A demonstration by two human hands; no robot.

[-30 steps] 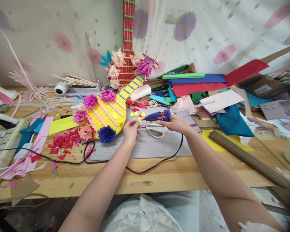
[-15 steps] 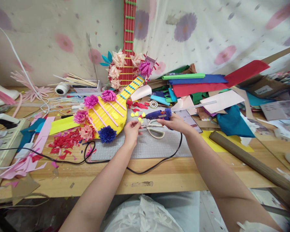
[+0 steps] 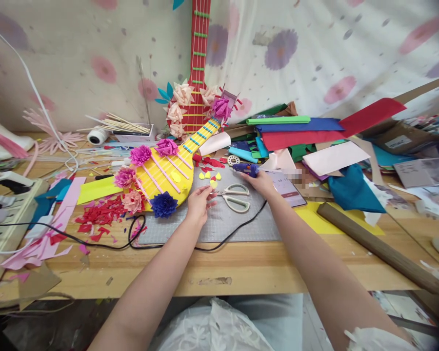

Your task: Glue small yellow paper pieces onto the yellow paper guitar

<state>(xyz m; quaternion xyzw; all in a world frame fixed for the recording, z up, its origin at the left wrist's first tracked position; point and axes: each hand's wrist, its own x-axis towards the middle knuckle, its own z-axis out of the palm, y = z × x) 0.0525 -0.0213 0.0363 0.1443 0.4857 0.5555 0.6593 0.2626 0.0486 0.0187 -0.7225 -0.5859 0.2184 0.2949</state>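
My left hand (image 3: 199, 204) is closed in a pinch on a small yellow paper piece (image 3: 214, 185), with a bit of red at its upper edge. Several similar yellow paper pieces (image 3: 207, 175) lie just beyond it on the grey cutting mat (image 3: 219, 226). Farther right, my right hand (image 3: 259, 183) grips a blue hot glue gun (image 3: 247, 169) low over the mat's back part; its cord trails toward the front. Between my hands lie scissors (image 3: 237, 204) with pale handles, partly open. To the left rests a yellow paper lute (image 3: 157, 178) trimmed with paper flowers.
A red toy lute (image 3: 198, 53) leans against the draped wall behind. Coloured sheets (image 3: 303, 139) pile up at the back right. A phone (image 3: 287, 187) lies right of the mat, near a brown roll (image 3: 376, 246). Red scraps (image 3: 102, 214) and a power strip (image 3: 14, 209) sit left.
My right hand has carried the glue gun back and to the right, away from the yellow piece, uncovering the scissors. The left hand keeps its pinch. The view has shifted slightly.
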